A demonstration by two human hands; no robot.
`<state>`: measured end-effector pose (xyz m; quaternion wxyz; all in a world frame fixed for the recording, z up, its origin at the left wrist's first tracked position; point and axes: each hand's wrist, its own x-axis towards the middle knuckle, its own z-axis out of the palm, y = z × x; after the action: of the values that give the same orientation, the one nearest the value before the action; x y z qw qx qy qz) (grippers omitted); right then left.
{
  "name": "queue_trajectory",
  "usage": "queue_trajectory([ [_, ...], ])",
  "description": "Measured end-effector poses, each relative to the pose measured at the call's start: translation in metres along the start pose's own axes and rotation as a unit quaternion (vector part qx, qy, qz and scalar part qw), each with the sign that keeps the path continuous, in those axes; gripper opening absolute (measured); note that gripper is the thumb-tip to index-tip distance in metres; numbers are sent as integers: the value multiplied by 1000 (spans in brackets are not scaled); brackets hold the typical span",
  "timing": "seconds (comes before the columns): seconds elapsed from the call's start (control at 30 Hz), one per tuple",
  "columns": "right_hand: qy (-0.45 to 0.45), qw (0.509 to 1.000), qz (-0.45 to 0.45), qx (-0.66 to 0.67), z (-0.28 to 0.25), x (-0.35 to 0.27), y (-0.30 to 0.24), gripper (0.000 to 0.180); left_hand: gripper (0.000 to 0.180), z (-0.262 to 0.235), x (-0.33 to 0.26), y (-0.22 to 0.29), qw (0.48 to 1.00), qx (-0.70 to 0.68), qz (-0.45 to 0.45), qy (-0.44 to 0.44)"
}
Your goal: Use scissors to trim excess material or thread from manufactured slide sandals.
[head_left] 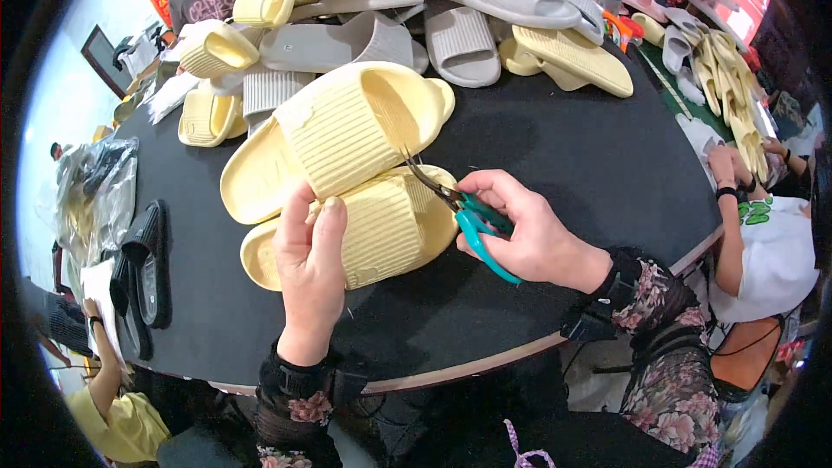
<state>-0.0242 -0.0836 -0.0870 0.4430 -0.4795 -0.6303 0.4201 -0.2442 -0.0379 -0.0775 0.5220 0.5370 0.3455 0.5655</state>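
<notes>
Two pale yellow slides lie side by side in front of me, an upper slipper (338, 134) and a lower slipper (381, 238), both with ribbed straps. My left hand (312, 260) is closed, thumb and fingers pinching where the upper slipper's strap edge meets the lower one. In my right hand (537, 230) is a pair of teal-handled snips (477, 225), the fingers wrapped round the handles. Their curved dark blades look slightly parted, with the tips at the upper slipper's strap edge, by its opening. Whether anything is between the tips is too small to tell.
A heap of yellow and grey slippers (338, 42) covers the far side of the black table (555, 147). Black slippers (152, 269) and a clear plastic bag (95, 199) sit at the left. Co-workers are on both sides; more slippers (719, 69) lie at the far right.
</notes>
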Motion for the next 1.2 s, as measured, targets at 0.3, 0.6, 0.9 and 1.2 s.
queue_trajectory([
  [0.3, 37, 999, -10, 1, 10, -4, -1, 49, 24, -12, -9, 0, 975, 193, 93, -56],
  [0.6, 115, 993, -14, 2, 10, -5, 2, 45, 33, -5, -12, 2, 970, 148, 168, -98],
  [0.9, 134, 991, -14, 27, 3, -4, 8, 49, 33, -2, -11, 2, 962, 157, 189, -121],
  [1.2, 140, 989, -8, 45, 6, -10, 4, 52, 31, -4, -14, 2, 966, 145, 179, -119],
])
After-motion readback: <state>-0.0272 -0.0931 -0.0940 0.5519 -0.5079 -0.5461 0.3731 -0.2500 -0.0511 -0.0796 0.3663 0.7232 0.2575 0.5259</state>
